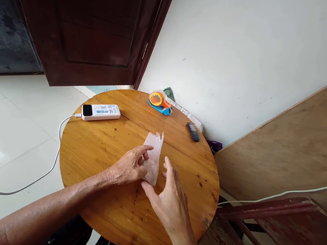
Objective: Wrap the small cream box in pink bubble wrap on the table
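Note:
A piece of translucent, pinkish-white bubble wrap (153, 161) lies on the round wooden table, its far end ragged and torn. My left hand (129, 165) is at its left side, thumb and forefinger apart over the edge of the wrap. The fingers seem to touch it without closing on it. To the right of the wrap is my right hand (169, 197), open, with the thumb pointing at the near end of the wrap and the fingers raised and curved. Nothing shows between the right thumb and fingers.
Near the far edge of the table (96, 161) sits an orange and blue tape dispenser (159, 103). A white device with a dark screen (101, 112) is plugged into a cable on the left. A dark, blurred-out object (192, 132) lies at the right, and wooden furniture (261, 215) stands beyond.

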{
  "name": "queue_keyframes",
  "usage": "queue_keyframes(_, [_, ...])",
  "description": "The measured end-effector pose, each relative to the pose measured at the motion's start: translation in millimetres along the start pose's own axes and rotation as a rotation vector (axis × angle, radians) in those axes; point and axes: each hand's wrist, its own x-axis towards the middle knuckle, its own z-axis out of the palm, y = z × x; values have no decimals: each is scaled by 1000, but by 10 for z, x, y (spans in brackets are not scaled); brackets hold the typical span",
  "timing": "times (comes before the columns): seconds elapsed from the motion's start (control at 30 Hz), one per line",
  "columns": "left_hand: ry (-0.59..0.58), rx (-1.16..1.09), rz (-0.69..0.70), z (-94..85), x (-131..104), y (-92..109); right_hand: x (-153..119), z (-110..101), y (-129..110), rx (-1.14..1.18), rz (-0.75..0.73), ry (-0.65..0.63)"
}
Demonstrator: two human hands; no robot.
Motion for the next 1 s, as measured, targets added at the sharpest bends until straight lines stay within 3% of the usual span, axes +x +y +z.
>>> queue_keyframes(0.17, [1,141,80,14,-12,10,31,126,300,122,166,72])
queue_keyframes(0.3, [3,396,167,55,-52,17,-42,83,496,146,207,62])
queue_keyframes(0.37, [14,477,174,85,-63,6,-102,-2,440,140,189,113])
queue_keyframes(0.47, [19,499,175,126,-61,-31,-120,-156,124,129,56,259])
queue_keyframes(0.53, [28,496,183,144,-52,-51,-44,-209,-140,152,-126,199])
queue_keyframes(0.6, [52,498,185,153,-43,-55,91,-184,-321,178,-258,-11])
queue_keyframes(0.67, [88,492,155,149,-34,-49,233,-95,-351,136,-244,-128])
queue_keyframes(0.8, [178,449,79,99,-20,-31,339,67,-70,48,-113,-144])
queue_keyframes(1.0, [231,331,-90,-123,-5,77,169,7,205,74,3,-92])
